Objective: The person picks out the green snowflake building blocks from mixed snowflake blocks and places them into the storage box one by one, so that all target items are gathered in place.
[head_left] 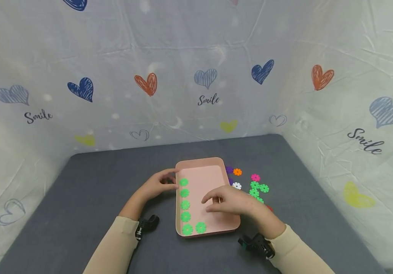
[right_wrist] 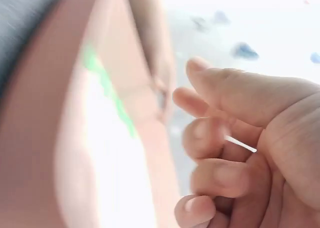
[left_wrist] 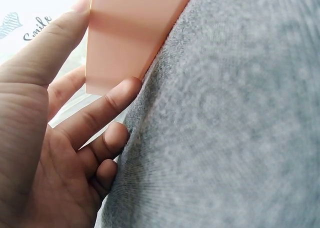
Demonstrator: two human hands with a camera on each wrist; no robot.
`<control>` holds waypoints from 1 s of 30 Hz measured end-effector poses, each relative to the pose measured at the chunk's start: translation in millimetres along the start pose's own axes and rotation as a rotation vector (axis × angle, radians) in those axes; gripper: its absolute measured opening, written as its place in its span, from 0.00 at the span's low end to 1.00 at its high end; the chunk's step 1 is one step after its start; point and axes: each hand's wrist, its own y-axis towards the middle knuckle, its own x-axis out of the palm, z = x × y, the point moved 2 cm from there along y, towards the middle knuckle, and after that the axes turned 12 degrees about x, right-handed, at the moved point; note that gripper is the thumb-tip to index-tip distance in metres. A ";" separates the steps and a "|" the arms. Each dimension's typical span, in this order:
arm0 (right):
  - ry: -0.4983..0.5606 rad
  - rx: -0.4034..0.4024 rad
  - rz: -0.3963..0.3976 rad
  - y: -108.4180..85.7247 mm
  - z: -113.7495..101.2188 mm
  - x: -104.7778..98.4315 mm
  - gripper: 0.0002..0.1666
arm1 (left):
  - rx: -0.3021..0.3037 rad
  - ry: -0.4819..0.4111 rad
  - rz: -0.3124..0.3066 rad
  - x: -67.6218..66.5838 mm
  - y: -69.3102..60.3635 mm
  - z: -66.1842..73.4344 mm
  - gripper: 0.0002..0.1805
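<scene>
A pink tray (head_left: 205, 163) lies on the dark cloth, with several green flower-shaped pieces (head_left: 185, 205) in a column along its left side and another green piece (head_left: 201, 228) beside the lowest one. At the tray's left wall, my left hand (head_left: 155, 186) touches the edge with its thumb and fingers; the left wrist view shows extended fingers (left_wrist: 107, 105) against the pink wall (left_wrist: 125, 48). Over the middle right of the tray hovers my right hand (head_left: 232, 200), fingers loosely bent and nothing visible held. That hand (right_wrist: 240, 143) appears beside the blurred tray (right_wrist: 145, 103) in the right wrist view.
Right of the tray lie loose green pieces (head_left: 254, 192), a pink piece (head_left: 255, 177), an orange piece (head_left: 237, 172), a white piece (head_left: 237, 185) and purple pieces (head_left: 229, 169). A red piece is partly hidden by my right forearm. Patterned curtains (head_left: 179, 114) surround the table's back and sides.
</scene>
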 end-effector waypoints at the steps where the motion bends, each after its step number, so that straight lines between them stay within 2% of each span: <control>1: 0.010 0.019 0.037 -2.3 2.6 -8.3 0.17 | 0.001 -0.004 0.001 0.0 -0.1 -0.1 0.37; 7: 0.061 0.194 0.215 -16.8 33.8 -53.9 0.18 | 0.006 -0.007 0.000 0.0 -0.3 -0.5 0.37; 13: 0.035 0.337 0.298 -31.2 77.6 -83.7 0.21 | 0.000 -0.005 0.005 -0.1 -0.6 -1.0 0.37; 19: -0.072 0.474 0.298 -46.2 108.1 -94.9 0.20 | -0.008 -0.002 0.006 1.0 0.0 -3.9 0.37; 23: -0.087 0.516 0.274 -50.3 118.9 -95.2 0.19 | -0.012 0.009 0.004 1.0 0.5 -1.6 0.37; 30: -0.098 0.545 0.265 -50.4 125.6 -92.3 0.15 | -0.010 -0.023 0.003 -0.2 -3.7 28.7 0.36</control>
